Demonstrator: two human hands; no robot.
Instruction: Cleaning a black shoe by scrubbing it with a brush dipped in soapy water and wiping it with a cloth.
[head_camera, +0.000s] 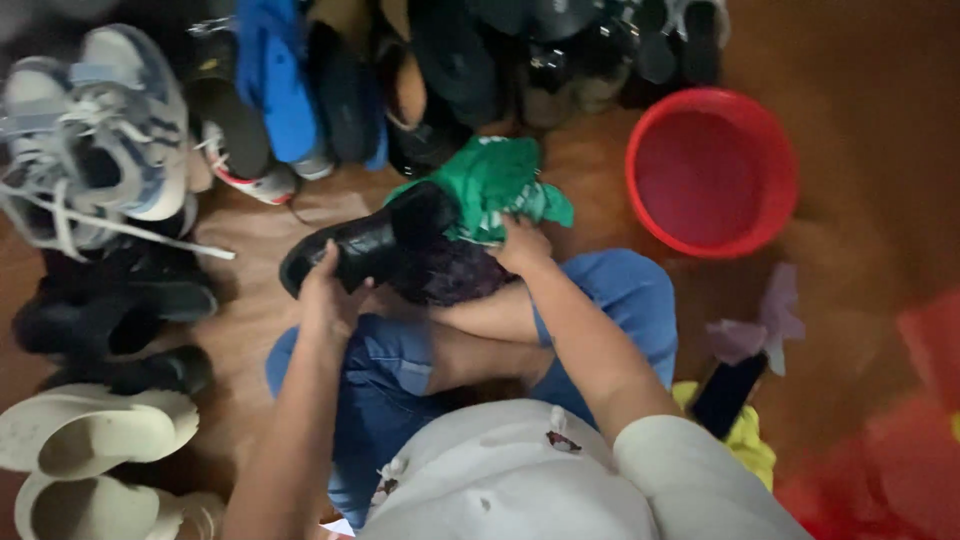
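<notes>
Left hand (330, 290) grips glossy black shoe (365, 240).

Dim, warm indoor light, no glare. Motion blur thruout, worst at 4 o'clock edge; shoes at 12 o'clock sit in shadow.

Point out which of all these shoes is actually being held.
The glossy black shoe, gripped by the left hand; the other shoes sit untouched on the floor.

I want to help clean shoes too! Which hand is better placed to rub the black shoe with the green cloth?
Probably the right hand: it already grips the green cloth, pressed against the black shoe. The left hand grips the shoe's toe end, steadying it above the lap.
</notes>
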